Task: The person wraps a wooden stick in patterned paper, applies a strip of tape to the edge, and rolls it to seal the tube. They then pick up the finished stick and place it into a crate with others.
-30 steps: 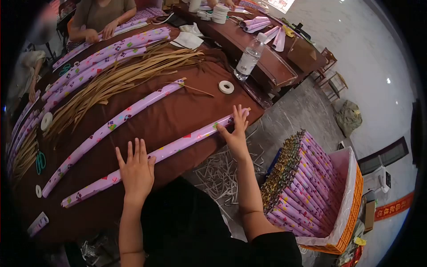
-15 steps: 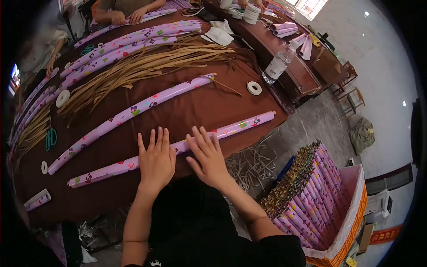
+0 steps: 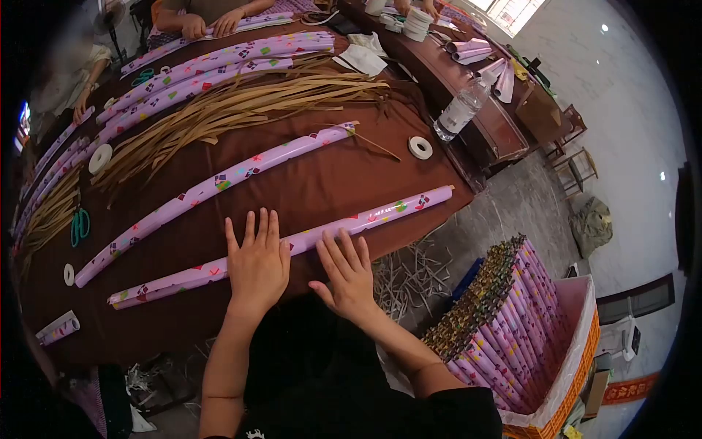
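One roll (image 3: pixel 395 208) lay beneath our flattened left hand (image 3: pixel 256 267) and right hand (image 3: pixel 349 279), by the table's (image 3: pixel 314 178) near edge, above grey floor (image 3: pixel 504 192).

You are looking through a strongly curving wide lens: the counter (image 3: pixel 307 172) is bowing along its edges, and black vignetting is swallowing the view's corners. Bright light is coming through the window (image 3: pixel 508 13) beyond the counter's far right corner, while small white highlights are dotting the pale wall (image 3: pixel 629 110) past its right edge. The counter itself is sitting dim, and a pale streak is glinting off the wrapped roll (image 3: pixel 306 240). Your fingers (image 3: pixel 250 228) are showing fairly sharply; beyond the far left corner, detail is smearing into haze.
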A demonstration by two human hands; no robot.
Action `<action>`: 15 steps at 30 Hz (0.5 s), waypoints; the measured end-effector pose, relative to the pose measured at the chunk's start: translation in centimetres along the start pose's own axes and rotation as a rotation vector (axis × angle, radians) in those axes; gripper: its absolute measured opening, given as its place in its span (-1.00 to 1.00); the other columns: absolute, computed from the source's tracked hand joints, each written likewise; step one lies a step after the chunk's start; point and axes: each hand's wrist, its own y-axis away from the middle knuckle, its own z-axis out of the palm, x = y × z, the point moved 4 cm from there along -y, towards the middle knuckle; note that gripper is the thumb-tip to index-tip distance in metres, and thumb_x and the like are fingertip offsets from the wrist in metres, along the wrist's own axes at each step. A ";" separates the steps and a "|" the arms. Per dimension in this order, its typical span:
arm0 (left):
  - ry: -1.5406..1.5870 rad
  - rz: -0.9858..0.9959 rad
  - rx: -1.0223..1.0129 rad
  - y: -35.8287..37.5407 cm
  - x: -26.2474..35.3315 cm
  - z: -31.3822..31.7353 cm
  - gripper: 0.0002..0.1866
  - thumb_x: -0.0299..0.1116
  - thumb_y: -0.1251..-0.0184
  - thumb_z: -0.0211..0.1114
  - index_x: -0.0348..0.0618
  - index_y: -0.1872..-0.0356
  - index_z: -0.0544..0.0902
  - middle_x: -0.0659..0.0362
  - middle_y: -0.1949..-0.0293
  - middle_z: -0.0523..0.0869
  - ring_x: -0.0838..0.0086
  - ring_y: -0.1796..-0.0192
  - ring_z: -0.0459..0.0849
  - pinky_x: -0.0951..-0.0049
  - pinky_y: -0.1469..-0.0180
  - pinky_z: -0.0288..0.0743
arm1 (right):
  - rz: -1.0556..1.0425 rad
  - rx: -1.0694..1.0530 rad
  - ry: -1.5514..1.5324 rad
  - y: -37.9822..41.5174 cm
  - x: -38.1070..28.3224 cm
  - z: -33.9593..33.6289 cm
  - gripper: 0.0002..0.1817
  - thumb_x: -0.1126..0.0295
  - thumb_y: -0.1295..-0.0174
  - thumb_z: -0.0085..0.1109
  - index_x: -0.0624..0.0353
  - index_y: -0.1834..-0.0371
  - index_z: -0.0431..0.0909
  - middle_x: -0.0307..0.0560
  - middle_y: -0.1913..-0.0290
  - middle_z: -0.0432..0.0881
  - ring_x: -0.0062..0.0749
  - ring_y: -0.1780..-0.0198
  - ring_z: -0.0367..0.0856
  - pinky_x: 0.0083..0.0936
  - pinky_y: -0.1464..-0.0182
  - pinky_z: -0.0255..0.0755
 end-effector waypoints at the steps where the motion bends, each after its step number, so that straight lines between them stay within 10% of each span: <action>1: 0.001 0.005 -0.003 0.0 0.0 0.0 -0.45 -0.19 -0.51 -0.03 -0.37 -0.36 0.42 -0.10 -0.33 0.53 0.07 -0.44 0.41 -0.15 -0.55 -0.17 | 0.006 0.001 0.001 -0.6 -0.3 0.1 -0.23 -0.10 -0.27 0.17 0.17 -0.43 0.36 -0.08 -0.51 0.31 -0.08 -0.56 0.15 0.08 -0.52 -0.10; 8: 0.018 0.014 -0.006 0.2 -0.1 0.0 -0.45 -0.19 -0.51 -0.04 -0.37 -0.36 0.41 -0.10 -0.32 0.53 0.06 -0.43 0.41 -0.16 -0.55 -0.18 | -0.064 -0.069 0.079 -1.3 -0.1 0.1 -0.25 -0.13 -0.27 0.11 0.08 -0.44 0.37 -0.05 -0.50 0.32 -0.02 -0.53 0.20 0.12 -0.52 -0.12; 15: -0.014 0.008 0.029 0.3 0.3 -0.2 -0.45 -0.20 -0.49 -0.02 -0.37 -0.36 0.42 -0.10 -0.33 0.52 0.06 -0.43 0.41 -0.17 -0.55 -0.17 | 0.196 0.271 -0.276 -2.2 1.1 -0.6 -0.55 0.35 -0.21 0.34 0.17 -0.19 0.57 0.03 -0.42 0.40 0.08 -0.49 0.24 0.04 -0.48 0.01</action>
